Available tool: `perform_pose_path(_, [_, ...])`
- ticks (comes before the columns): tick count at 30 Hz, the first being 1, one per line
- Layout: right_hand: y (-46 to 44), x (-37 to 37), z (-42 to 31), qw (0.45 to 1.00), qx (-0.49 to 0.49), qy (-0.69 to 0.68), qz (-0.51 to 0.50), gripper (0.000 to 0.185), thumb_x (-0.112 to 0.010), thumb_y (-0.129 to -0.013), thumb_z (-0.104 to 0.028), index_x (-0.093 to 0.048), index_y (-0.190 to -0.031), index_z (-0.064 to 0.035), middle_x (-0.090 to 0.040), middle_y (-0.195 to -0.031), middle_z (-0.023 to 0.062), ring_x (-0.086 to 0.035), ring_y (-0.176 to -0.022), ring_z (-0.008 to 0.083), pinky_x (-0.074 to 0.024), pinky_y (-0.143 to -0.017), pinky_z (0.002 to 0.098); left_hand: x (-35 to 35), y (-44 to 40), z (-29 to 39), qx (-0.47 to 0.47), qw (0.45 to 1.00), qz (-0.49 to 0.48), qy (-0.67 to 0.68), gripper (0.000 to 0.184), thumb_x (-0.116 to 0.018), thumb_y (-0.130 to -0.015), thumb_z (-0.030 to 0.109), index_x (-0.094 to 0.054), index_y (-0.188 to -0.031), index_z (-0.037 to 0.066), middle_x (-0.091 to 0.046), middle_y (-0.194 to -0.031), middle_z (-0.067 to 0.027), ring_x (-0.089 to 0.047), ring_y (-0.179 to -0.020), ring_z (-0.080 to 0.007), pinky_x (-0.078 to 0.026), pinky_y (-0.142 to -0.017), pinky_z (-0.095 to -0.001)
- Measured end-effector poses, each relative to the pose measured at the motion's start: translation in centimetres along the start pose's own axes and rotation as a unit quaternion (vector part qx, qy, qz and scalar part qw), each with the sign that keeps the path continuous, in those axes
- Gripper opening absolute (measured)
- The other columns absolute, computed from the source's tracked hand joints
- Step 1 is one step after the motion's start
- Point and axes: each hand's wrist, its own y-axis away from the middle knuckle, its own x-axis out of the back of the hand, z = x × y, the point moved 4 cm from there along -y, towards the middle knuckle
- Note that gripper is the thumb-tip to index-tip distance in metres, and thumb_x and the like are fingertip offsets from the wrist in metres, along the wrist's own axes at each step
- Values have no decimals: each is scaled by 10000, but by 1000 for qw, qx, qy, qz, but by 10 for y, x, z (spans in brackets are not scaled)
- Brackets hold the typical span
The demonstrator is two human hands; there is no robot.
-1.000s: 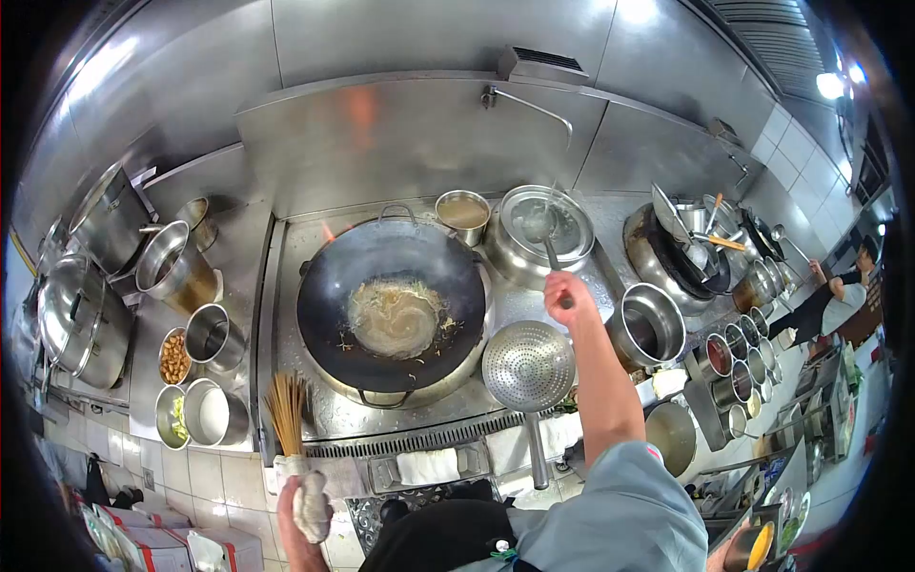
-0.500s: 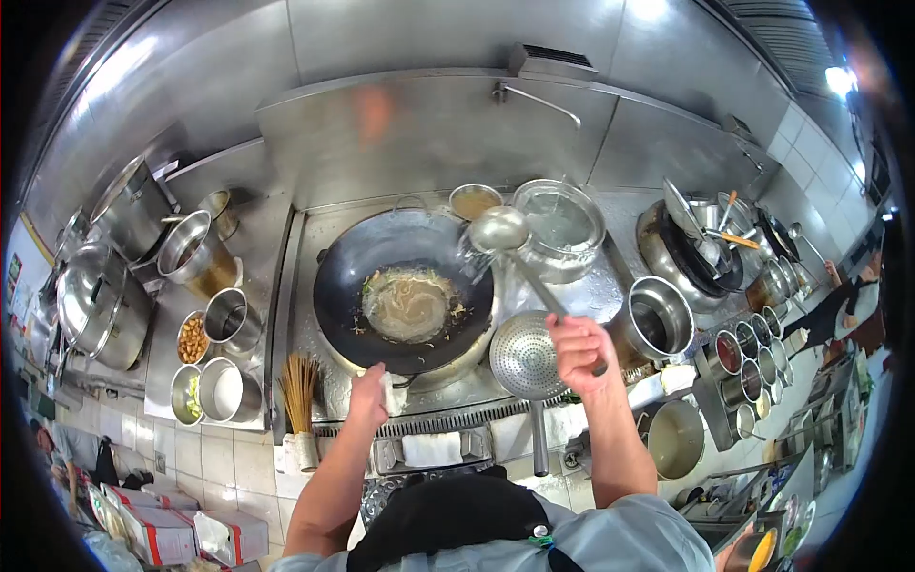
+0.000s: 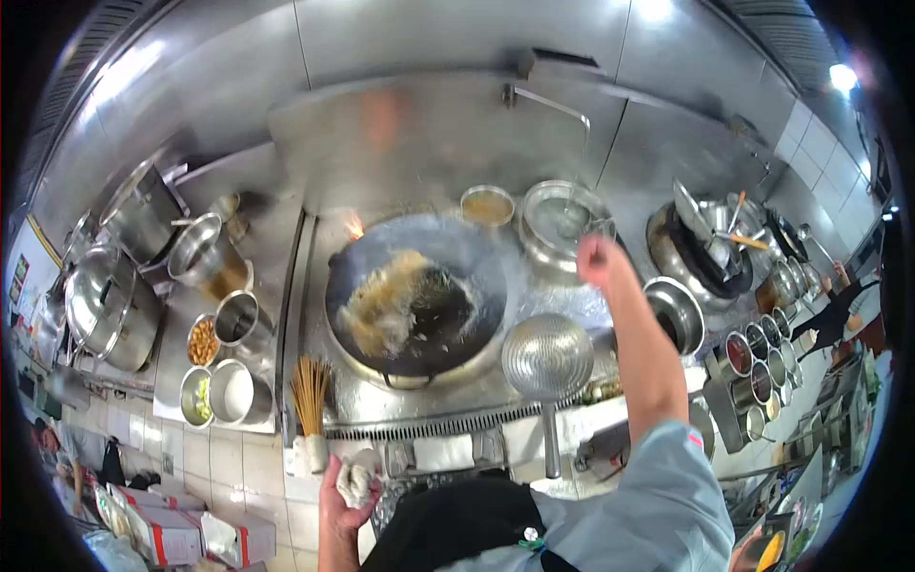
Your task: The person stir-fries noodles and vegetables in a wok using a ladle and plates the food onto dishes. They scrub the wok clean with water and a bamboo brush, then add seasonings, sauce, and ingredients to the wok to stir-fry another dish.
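Note:
My left hand point(image 3: 348, 496) is closed around a folded white cloth point(image 3: 358, 480), near my body and off the wok's handle. Stretched over the right of the stove, my right hand point(image 3: 596, 262) is in a fist on the ladle, whose handle is mostly hidden. The ladle's bowl appears to be in the pot of clear water point(image 3: 543, 243), blurred. In the black wok point(image 3: 477, 257), brownish liquid point(image 3: 381, 300) is thrown up along the left side. A perforated strainer point(image 3: 547, 357) lies below my right forearm, its handle toward me.
A small flame point(image 3: 354, 224) shows behind the wok's left rim. A bamboo brush point(image 3: 311, 400) stands at the front left. A bowl of brown liquid point(image 3: 487, 205) sits behind the wok. Steel pots point(image 3: 243, 324) line the left; stacked woks point(image 3: 701, 248) and seasoning tins point(image 3: 753, 367) stand right.
My left hand has left the wok's handle with the cloth and come back toward my body. My right hand has moved forward to the water pot. The wok's liquid, settled before, now surges and splashes.

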Motion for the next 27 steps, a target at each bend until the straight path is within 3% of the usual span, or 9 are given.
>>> perform_pose_path(1, [10, -41, 15, 993, 4, -120, -16, 113, -616, -877, -32, -549, -786, -41, -577, -665, 33, -594, -579, 142, -543, -502, 240, 6, 15, -1, -10, 999, 23, 20, 615, -588, -974, 568, -620, -1219, 6, -679, -1010, -211, -632, -774, -276, -524, -603, -340])
perform_pose_path(5, [14, -72, 16, 984, -79, 131, -88, 115, -593, -870, -29, -558, -763, -48, -525, -583, 38, -527, -469, 172, -465, -447, 286, 30, 38, 7, -24, 994, -49, 92, 624, -583, -991, 544, -601, -1244, -25, -679, -983, -238, -599, -682, -242, -535, -602, -310])
perform_pose_path(6, [12, -56, 12, 959, 19, 275, -62, 122, -584, -864, -26, -562, -746, -45, -522, -570, 43, -518, -451, 174, -445, -435, 294, 27, 44, 7, -40, 993, -43, 100, 611, -578, -995, 541, -605, -1255, -11, -681, -983, -236, -602, -690, -241, -537, -609, -311])
perform_pose_path(8, [14, -43, 10, 816, 212, 538, -21, 140, -567, -851, -18, -571, -712, -39, -517, -545, 53, -501, -415, 178, -406, -412, 309, 32, 52, 8, -76, 990, -35, 114, 627, -542, -1005, 566, -578, -1344, 39, -687, -1114, -218, -674, -848, -285, -602, -635, -361])
perform_pose_path(10, [12, -12, 7, 669, 255, 685, 132, 191, -568, -845, -62, -562, -659, -18, -536, -552, 73, -517, -414, 186, -383, -395, 335, 26, 67, 1, -125, 991, -14, 41, 657, -534, -1005, 575, -526, -1402, 52, -661, -1226, -196, -669, -1006, -319, -631, -669, -406])
perform_pose_path(12, [23, 16, 9, 758, 241, 590, 143, 263, -591, -889, -120, -546, -631, -94, -506, -531, 46, -497, -421, 171, -385, -397, 334, 24, 72, -1, -138, 989, -29, 35, 700, -472, -1011, 615, -464, -1483, 97, -604, -1384, -149, -644, -1182, -364, -667, -635, -476])
perform_pose_path(16, [54, 51, 10, 997, -18, 72, -31, 174, -518, -1003, -126, -591, -880, -26, -462, -574, -53, -476, -457, 56, -380, -405, 212, 24, 72, -3, -175, 984, -23, -17, 645, -466, -1031, 574, -473, -1473, 104, -652, -1252, -130, -689, -1063, -296, -654, -639, -415])
perform_pose_path(20, [115, 30, 50, 989, -78, -18, -123, 138, -526, -1017, -116, -579, -969, 2, -473, -621, -67, -471, -463, 23, -391, -408, 200, 29, 59, 18, -204, 977, 58, -34, 498, -530, -1020, 529, -597, -1306, 127, -715, -1038, -107, -728, -834, -226, -632, -639, -365])
perform_pose_path(27, [227, -4, 149, 966, -157, -71, -192, 239, -478, -1055, -151, -605, -1166, 19, -519, -724, -50, -516, -499, 26, -442, -426, 220, 26, 31, 55, -222, 971, -6, -86, 381, -606, -1002, 475, -629, -1197, 149, -705, -937, -78, -711, -776, -218, -594, -577, -344])
